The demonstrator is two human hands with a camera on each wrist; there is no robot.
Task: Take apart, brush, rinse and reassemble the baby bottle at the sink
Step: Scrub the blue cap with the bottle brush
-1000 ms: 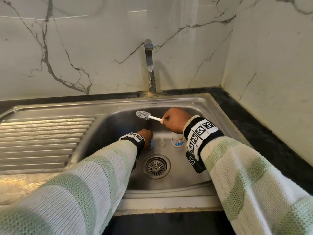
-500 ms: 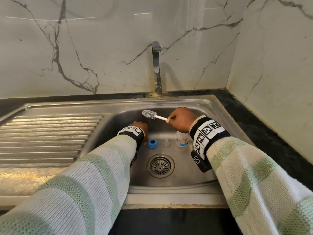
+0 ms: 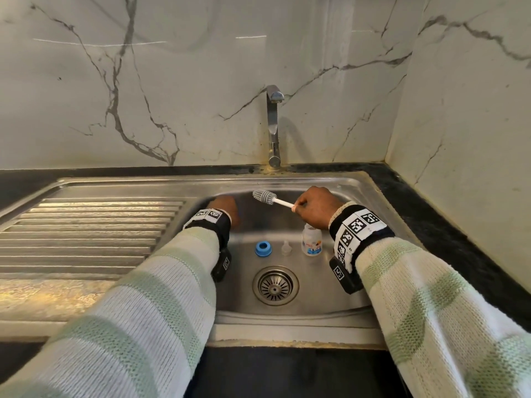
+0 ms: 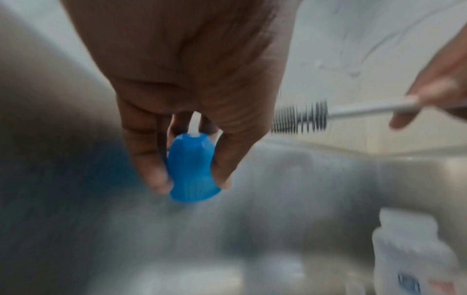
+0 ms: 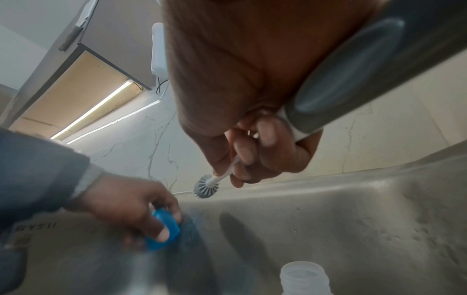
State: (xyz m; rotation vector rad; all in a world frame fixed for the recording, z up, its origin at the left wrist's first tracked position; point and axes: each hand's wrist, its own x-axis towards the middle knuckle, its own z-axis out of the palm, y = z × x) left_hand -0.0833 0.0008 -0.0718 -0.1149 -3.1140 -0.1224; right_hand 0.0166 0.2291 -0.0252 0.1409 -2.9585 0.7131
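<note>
The baby bottle lies in parts on the sink floor: a blue screw ring (image 3: 262, 249), a clear teat (image 3: 285, 247) and the open white bottle (image 3: 311, 242) standing upright to the right. My left hand (image 3: 225, 207) is low at the basin's back left and pinches a blue dome cap (image 4: 192, 169) between thumb and fingers, close to the steel. The head view hides that cap behind the hand. My right hand (image 3: 304, 208) hovers above the bottle and grips the white handle of a grey bottle brush (image 3: 265, 196), bristles pointing left toward the left hand.
The tap (image 3: 273, 124) stands at the back of the steel sink (image 3: 287, 314), with no water showing. The drain strainer (image 3: 275, 285) sits in front of the parts. A ribbed draining board (image 3: 86, 234) lies left, and a black counter (image 3: 431, 219) and marble wall right.
My left hand has drawn away from the blue ring toward the basin's back left, leaving the ring uncovered. The right hand with the brush has stayed above the bottle.
</note>
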